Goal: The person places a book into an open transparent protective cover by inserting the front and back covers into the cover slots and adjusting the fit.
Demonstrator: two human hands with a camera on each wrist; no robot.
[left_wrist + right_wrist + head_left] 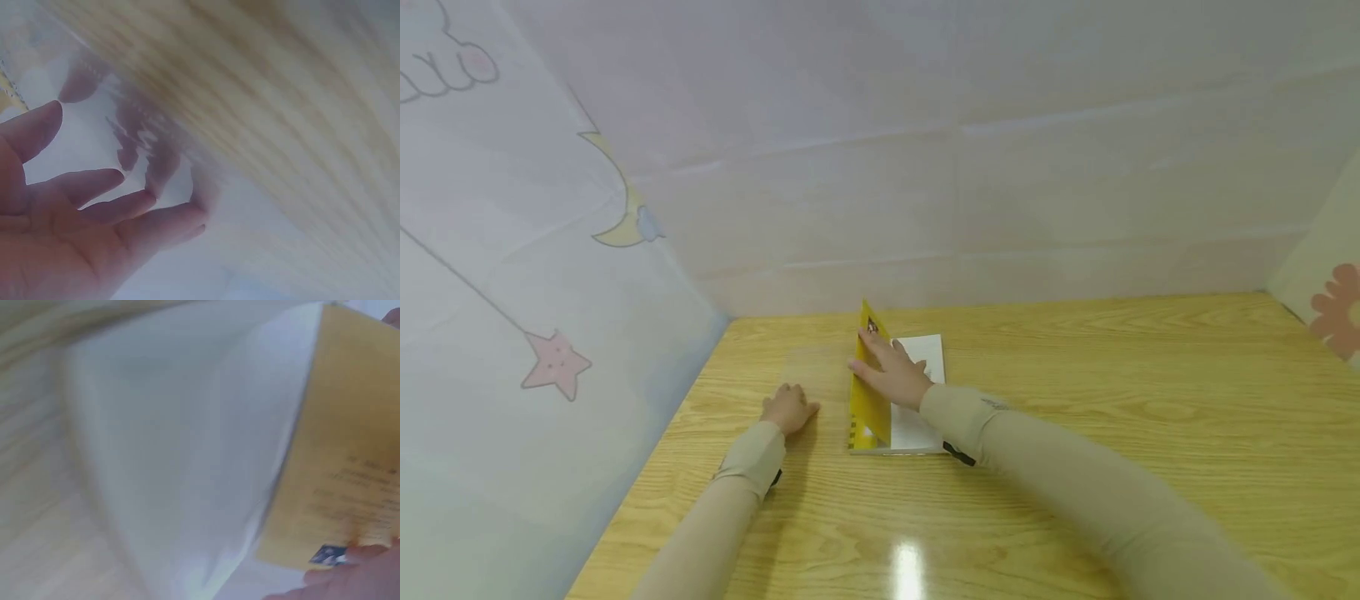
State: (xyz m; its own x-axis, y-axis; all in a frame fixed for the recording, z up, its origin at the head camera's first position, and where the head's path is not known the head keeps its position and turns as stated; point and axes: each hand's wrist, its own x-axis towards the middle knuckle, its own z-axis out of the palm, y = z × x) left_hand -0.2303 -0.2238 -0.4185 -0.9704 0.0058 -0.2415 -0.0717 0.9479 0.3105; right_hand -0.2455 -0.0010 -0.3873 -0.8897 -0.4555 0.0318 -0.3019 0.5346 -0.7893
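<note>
A book with white pages (916, 429) lies on the table, its yellow cover flap (871, 404) standing nearly upright at the left side. Spread fingers of my right hand (893, 375) touch this flap. In the right wrist view, the yellow flap (340, 437) carries printed lines and a small dark picture, with fingertips along its lower edge. To the left of the book, a clear plastic sheet (820, 371) lies spread out. My left hand (788, 408) rests on it, fingertips down; in the left wrist view the glossy sheet mirrors the fingers of the left hand (94, 219).
The book and sheet lie on a wood-grain table (1112, 417). A pale wall (1000, 208) rises behind its back edge, and a wall with a printed pink star (557, 364) stands on the left. Dark bands show at both wrists.
</note>
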